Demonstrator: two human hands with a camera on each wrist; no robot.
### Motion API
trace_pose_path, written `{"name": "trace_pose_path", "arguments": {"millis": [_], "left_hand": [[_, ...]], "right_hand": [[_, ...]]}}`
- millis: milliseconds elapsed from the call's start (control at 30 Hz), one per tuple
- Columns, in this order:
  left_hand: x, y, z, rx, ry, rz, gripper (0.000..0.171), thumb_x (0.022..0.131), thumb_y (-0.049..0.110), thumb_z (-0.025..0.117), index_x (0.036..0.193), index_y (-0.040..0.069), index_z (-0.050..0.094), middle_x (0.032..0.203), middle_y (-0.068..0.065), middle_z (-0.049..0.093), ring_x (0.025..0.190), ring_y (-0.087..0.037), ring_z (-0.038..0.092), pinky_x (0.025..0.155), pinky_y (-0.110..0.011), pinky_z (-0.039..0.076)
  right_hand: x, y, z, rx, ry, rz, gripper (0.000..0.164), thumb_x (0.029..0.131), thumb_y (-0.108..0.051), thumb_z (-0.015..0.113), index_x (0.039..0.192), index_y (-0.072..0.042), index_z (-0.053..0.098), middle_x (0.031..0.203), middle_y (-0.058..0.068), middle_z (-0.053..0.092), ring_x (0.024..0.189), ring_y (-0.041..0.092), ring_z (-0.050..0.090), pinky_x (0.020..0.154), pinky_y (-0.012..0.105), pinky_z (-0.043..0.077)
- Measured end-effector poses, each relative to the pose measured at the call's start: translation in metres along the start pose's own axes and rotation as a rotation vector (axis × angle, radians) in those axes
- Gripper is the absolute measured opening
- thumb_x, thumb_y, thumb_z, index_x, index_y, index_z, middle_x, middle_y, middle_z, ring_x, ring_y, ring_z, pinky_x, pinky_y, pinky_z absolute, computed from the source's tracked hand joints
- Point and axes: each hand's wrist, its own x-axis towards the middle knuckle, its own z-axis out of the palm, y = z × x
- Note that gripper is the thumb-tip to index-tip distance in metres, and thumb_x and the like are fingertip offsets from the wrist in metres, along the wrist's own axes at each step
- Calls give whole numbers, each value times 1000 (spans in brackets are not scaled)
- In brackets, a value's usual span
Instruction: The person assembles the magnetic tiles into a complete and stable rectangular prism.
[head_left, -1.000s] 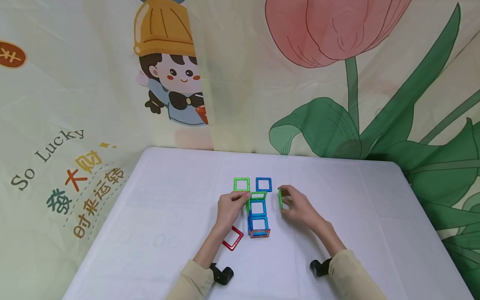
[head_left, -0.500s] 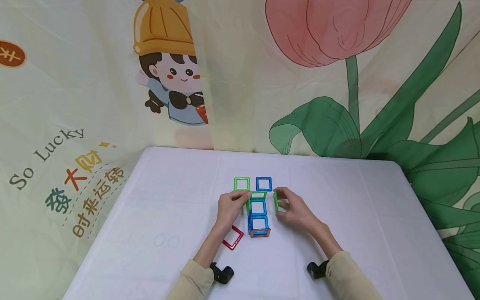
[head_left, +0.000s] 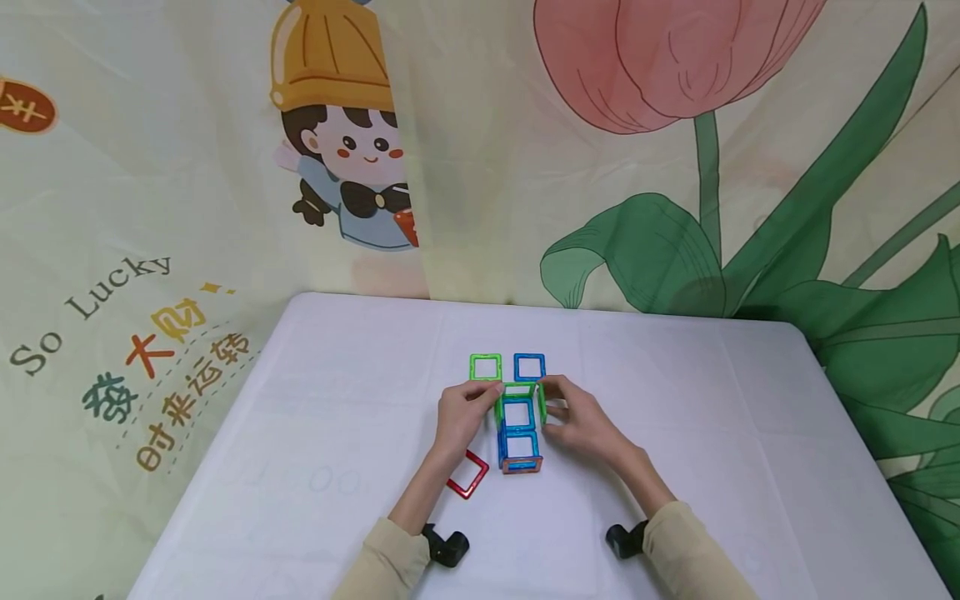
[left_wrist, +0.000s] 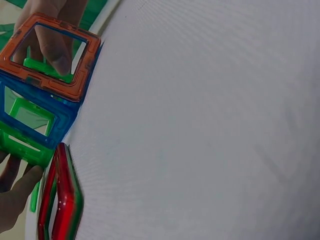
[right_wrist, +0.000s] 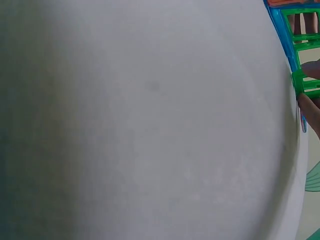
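A small structure of square magnetic tiles stands on the white table. Two blue tiles (head_left: 519, 430) lie flat in its floor, and an orange tile (left_wrist: 42, 85) rises at its near end. My left hand (head_left: 459, 417) pinches the green tile on the structure's left side, next to the far green tile (head_left: 519, 384). With thumb and fingers, my right hand (head_left: 585, 417) holds another green tile (head_left: 542, 404) upright against the right side of the farther blue tile. In the right wrist view, only fingertips show on this green tile (right_wrist: 298, 82).
Beyond the structure, a loose green tile (head_left: 472, 367) and a blue tile (head_left: 530, 356) lie flat. A red tile (head_left: 477, 482) lies by my left forearm. A printed cloth (head_left: 480, 167) hangs behind the table (head_left: 337, 375).
My right hand has moved left, bringing its green tile from apart to against the structure's right side. The left hand has kept its place on the structure.
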Motion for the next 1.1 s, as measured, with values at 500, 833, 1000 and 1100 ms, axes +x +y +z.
{"name": "trace_pose_path", "arguments": {"millis": [500,833,1000,1100], "left_hand": [[2,-1,2,-8,12,-26,25,96,31,74,110,11,80,108,-4,76,102,-20,62,84,-30,53],[2,-5,0,-26,-1,-18,25,97,34,73,110,15,80,106,-2,75,94,-17,61,81,-25,52],[3,-6,0,-41,-6,-15,24,96,34,73,109,15,80,104,-2,75,93,-17,61,81,-25,52],[2,-6,0,-46,-6,-13,25,96,34,73,109,13,80,103,-3,75,91,-16,61,79,-24,51]], "right_hand": [[4,-1,5,-6,5,-2,71,84,6,79,146,-8,47,141,12,58,133,30,57,104,32,51],[5,-2,7,-23,14,-8,68,86,4,78,146,-7,46,142,13,57,133,30,57,104,35,52],[4,-2,7,-18,8,4,70,87,4,77,148,-8,45,144,13,57,135,30,56,105,35,51],[4,-1,6,-16,-18,20,74,87,6,75,151,-9,42,147,14,54,136,32,56,106,37,50]]}}
